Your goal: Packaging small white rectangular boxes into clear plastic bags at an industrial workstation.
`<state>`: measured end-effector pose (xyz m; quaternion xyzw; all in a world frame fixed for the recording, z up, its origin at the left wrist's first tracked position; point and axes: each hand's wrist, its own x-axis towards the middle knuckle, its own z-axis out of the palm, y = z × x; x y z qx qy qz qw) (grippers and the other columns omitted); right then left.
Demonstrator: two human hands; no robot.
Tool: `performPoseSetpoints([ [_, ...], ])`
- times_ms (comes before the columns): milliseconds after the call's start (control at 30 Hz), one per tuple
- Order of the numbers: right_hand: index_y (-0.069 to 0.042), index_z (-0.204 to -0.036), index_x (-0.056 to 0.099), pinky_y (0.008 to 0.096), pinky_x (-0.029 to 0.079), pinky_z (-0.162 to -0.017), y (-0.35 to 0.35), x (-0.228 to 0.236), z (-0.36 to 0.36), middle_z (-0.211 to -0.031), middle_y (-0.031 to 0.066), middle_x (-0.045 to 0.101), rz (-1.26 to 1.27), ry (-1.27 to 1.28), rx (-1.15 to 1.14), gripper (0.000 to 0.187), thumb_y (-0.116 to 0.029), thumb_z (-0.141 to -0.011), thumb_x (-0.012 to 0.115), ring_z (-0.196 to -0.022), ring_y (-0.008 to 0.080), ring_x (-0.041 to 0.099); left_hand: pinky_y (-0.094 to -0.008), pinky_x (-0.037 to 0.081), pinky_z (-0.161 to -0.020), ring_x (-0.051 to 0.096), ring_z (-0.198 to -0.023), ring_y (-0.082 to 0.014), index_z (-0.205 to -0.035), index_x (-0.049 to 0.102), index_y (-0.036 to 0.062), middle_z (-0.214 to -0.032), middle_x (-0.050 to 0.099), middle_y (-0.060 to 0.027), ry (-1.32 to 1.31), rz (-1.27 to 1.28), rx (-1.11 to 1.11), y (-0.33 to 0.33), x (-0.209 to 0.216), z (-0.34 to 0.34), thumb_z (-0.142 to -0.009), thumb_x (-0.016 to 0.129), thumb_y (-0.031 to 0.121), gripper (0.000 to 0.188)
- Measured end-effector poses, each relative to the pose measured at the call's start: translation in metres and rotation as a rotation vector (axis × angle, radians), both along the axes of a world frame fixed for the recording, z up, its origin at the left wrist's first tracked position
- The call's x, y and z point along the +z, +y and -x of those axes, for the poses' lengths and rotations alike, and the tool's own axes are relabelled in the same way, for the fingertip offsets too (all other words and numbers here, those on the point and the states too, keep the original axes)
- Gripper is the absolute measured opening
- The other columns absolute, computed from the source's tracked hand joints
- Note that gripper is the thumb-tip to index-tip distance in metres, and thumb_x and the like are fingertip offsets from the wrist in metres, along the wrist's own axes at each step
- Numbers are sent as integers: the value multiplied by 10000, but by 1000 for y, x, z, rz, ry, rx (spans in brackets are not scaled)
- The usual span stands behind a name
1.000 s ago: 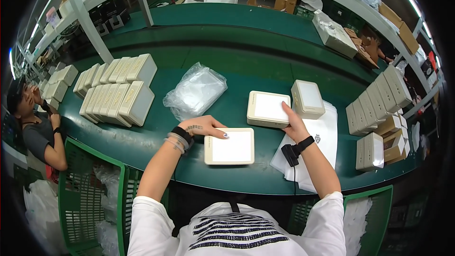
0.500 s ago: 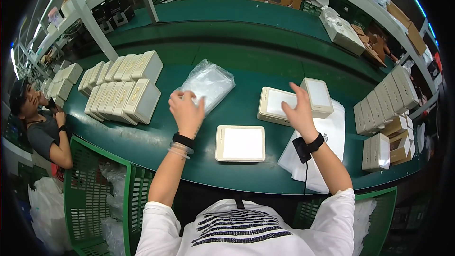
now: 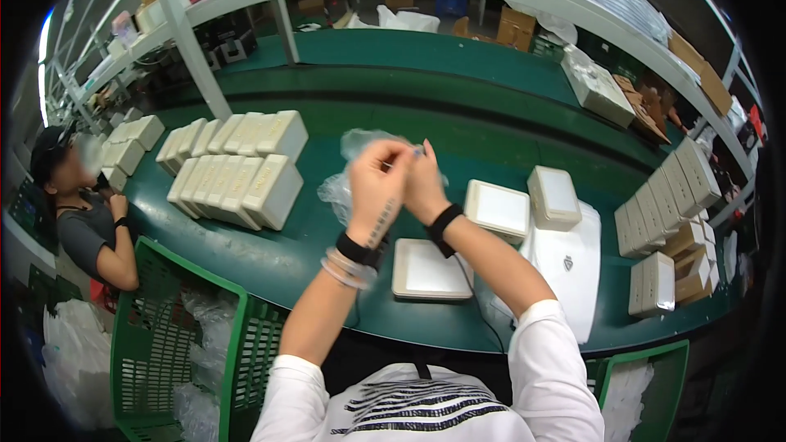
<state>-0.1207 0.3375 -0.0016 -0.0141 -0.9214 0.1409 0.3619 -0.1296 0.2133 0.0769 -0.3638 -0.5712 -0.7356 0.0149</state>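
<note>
My left hand (image 3: 378, 188) and my right hand (image 3: 426, 187) meet over the green table, fingers closed and pinching at clear plastic bag (image 3: 334, 193) film. The plastic shows crumpled to the left of my hands and behind them; the rest is hidden by my hands. Below my right wrist lies a cream box with a white top (image 3: 430, 268), flat on the table and partly covered by my wrist. Two similar boxes, one flat (image 3: 497, 209) and one at the far side (image 3: 555, 196), stand to the right of my right forearm.
White sheet-like bags (image 3: 573, 278) lie on the right of the table (image 3: 327, 266). Rows of cream boxes (image 3: 274, 192) stand at left, and stacked boxes (image 3: 651, 196) at right. Green crates (image 3: 233, 344) flank me below the table edge. A person (image 3: 82, 221) stands at far left.
My right hand has left the boxes on the right and come over to join my left hand at the plastic. Both hands have closed. The whole view has shifted slightly.
</note>
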Motion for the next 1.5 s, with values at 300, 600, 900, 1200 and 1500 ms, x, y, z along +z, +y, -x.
performPoseSetpoints([
  [300,11,-1217,610,304,480,-919,24,83,-156,-1150,121,657,889,123,82,328,-154,-933,615,-1060,173,611,-353,542,-775,645,-916,-227,-1028,645,40,-1040,660,-106,661,-768,-1520,-233,92,-70,-927,519,98,173],
  [600,11,-1285,564,321,440,-995,15,76,-221,-1236,118,618,768,114,-59,368,-139,-949,584,-1143,197,577,-344,504,-809,609,-966,-210,-1085,612,51,-1085,632,-86,603,-463,-1401,-298,111,-120,-926,476,111,218],
  [900,-17,-1251,605,319,422,-1021,-14,64,-232,-1238,130,621,594,79,-207,363,-191,-933,613,-1134,218,592,-335,466,-842,573,-1017,-193,-1141,579,62,-1130,604,-66,781,-310,-1375,-329,109,-161,-925,433,125,268],
  [1200,-12,-1254,602,296,419,-1017,-9,49,-246,-1253,115,615,672,93,-229,345,-153,-940,602,-1138,198,586,-326,427,-876,537,-1067,-177,-1197,547,74,-1175,576,-45,1092,-128,-1281,-330,117,-175,-924,391,138,321],
  [1500,13,-1280,571,318,413,-1031,-11,32,-262,-1251,119,610,784,155,-231,363,-145,-953,574,-1160,211,571,-330,406,-907,514,-1116,-181,-1265,495,70,-1222,550,-51,1156,-83,-1265,-332,118,-181,-907,425,192,385],
])
